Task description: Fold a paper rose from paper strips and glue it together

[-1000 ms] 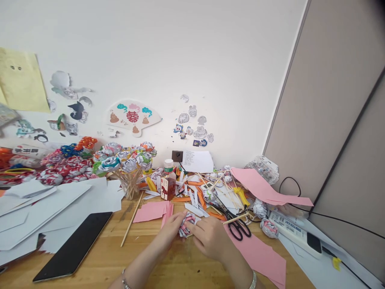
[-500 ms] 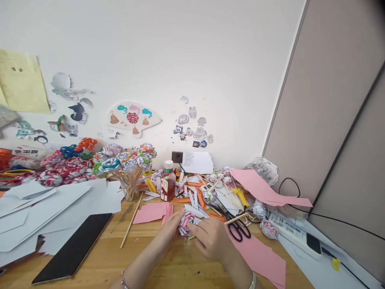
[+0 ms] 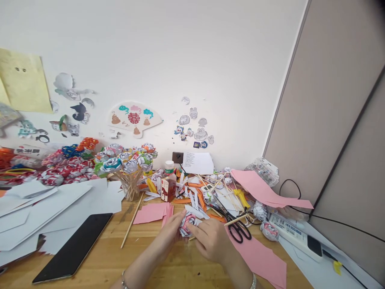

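Note:
Between my two hands is a white and pink paper flower (image 3: 187,224), its folded petals facing up toward me. My left hand (image 3: 172,228) is closed around its left side. From the right, my right hand (image 3: 209,237) grips it with bent fingers at the petals' edge. A short piece of a wooden stick (image 3: 191,238) shows below the flower, partly hidden by my fingers. Pink paper slips (image 3: 152,212) lie just beyond my left hand. Black-handled scissors (image 3: 237,228) rest to the right of my right hand, partly over pink paper sheets (image 3: 261,257).
A black tablet (image 3: 73,247) and white sheets (image 3: 60,216) cover the left side. Paper flowers on sticks (image 3: 129,160) stand behind, beside a bottle (image 3: 168,182). Paper strips (image 3: 192,192) heap along the wall. A power strip (image 3: 294,235) lies at right.
The view has shifted very slightly. Both hands stay on the paper flower, almost in the same place, and the flower is turned a little.

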The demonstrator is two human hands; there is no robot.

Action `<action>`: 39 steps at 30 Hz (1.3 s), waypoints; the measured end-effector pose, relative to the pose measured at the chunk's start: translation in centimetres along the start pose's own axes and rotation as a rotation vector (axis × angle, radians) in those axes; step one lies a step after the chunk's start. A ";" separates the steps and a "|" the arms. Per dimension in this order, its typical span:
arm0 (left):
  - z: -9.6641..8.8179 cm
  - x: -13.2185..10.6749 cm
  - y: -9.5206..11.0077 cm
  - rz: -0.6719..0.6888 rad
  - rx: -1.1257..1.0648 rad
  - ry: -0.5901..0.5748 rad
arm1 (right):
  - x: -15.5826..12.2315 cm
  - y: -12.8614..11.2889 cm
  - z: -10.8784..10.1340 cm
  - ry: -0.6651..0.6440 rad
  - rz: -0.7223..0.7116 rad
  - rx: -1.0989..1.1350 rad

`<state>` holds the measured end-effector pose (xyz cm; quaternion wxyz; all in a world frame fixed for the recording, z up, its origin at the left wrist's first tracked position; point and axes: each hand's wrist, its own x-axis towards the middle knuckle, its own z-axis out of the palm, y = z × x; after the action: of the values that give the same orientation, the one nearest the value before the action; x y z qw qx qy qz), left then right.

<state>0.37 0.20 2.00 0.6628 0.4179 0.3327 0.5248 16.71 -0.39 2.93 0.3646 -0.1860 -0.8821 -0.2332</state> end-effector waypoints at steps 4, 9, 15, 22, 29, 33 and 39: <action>-0.1 0.1 -0.3 -0.032 -0.013 -0.001 | -0.1 0.0 0.2 -0.024 0.020 0.002; 0.1 -0.1 0.1 0.003 -0.072 -0.013 | -0.2 0.1 -0.1 0.024 0.020 0.015; 0.8 -0.7 1.3 0.033 -0.173 0.015 | -0.3 0.3 -0.3 0.017 0.031 0.021; 1.3 -1.0 1.7 0.042 -0.215 -0.020 | 0.0 0.0 -0.2 -0.017 0.001 0.020; 1.0 -0.7 1.6 0.039 -0.265 -0.004 | 0.0 -0.1 -0.2 0.026 0.021 0.016; 0.8 -0.6 1.5 0.039 -0.272 -0.015 | -0.1 0.0 0.0 0.043 0.058 -0.022; 1.1 -0.7 1.4 0.052 -0.286 -0.008 | 0.1 0.1 -0.2 0.033 0.046 -0.045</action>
<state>0.57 -0.55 3.76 0.7031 0.3298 0.2408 0.5822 16.81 -0.34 3.13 0.3800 -0.2105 -0.8660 -0.2476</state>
